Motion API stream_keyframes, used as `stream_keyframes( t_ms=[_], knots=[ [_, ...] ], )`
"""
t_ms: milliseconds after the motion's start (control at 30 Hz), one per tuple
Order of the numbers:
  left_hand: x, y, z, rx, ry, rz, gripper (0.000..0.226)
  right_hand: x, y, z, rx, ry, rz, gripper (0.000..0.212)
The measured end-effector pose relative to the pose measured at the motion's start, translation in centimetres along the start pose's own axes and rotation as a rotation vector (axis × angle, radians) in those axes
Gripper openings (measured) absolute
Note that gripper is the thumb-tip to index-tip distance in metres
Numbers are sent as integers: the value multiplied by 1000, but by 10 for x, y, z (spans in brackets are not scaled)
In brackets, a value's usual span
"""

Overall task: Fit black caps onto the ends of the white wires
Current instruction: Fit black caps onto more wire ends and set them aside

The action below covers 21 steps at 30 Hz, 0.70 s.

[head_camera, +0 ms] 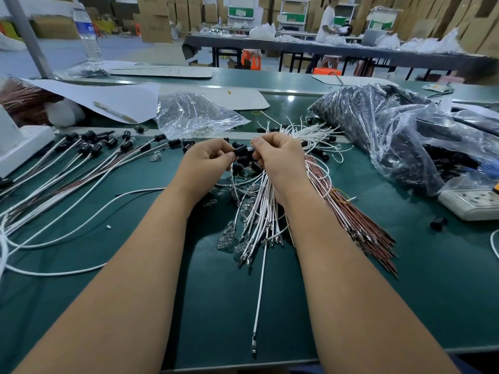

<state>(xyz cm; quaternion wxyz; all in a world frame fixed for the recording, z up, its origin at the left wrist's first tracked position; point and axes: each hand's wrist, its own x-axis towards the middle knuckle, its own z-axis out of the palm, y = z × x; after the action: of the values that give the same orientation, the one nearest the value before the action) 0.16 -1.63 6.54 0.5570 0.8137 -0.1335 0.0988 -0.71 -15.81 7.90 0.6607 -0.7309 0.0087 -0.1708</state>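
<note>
Right now both hands meet over the middle of the green bench (405, 279). The left hand (208, 160) pinches a black cap (241, 151) between thumb and fingers, and the right hand (280, 160) pinches the end of a white wire (259, 282) just at the mouth of this cap; I cannot tell how deep the wire end sits inside. This wire hangs down from the hands and lies toward the near edge of the bench. Under the right hand lies a bundle of white wires (263, 211), and beside it, to the right, a bundle of brown wires (359, 220). Loose caps (244, 160) lie under the hands. To the left lie wires with caps already on (89, 149). At the right stands a plastic bag of black parts (378, 125), near a power strip (469, 202).
</note>
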Motion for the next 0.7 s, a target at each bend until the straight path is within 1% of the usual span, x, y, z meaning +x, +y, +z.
stream_keyframes(
  t_ms=[167,300,367,567,633,700],
  knots=[
    [-1,1,-2,28,-13,1,13,0,0,-1,3,-6,7,18],
    [-2,0,-2,61,-18,4,17,0,2,-1,-11,-74,6,16],
    [-2,0,-2,75,-19,18,17,-1,3,-1,-9,-79,9,14],
    [-4,0,-5,41,-26,33,20,-1,7,-2,-6,-93,7,14],
    [-3,0,-6,17,-18,25,18,-2,9,-1,-16,-110,-1,15],
    [-3,0,-6,6,-9,17,21,-2,10,0,-45,-116,-21,18]
  ],
)
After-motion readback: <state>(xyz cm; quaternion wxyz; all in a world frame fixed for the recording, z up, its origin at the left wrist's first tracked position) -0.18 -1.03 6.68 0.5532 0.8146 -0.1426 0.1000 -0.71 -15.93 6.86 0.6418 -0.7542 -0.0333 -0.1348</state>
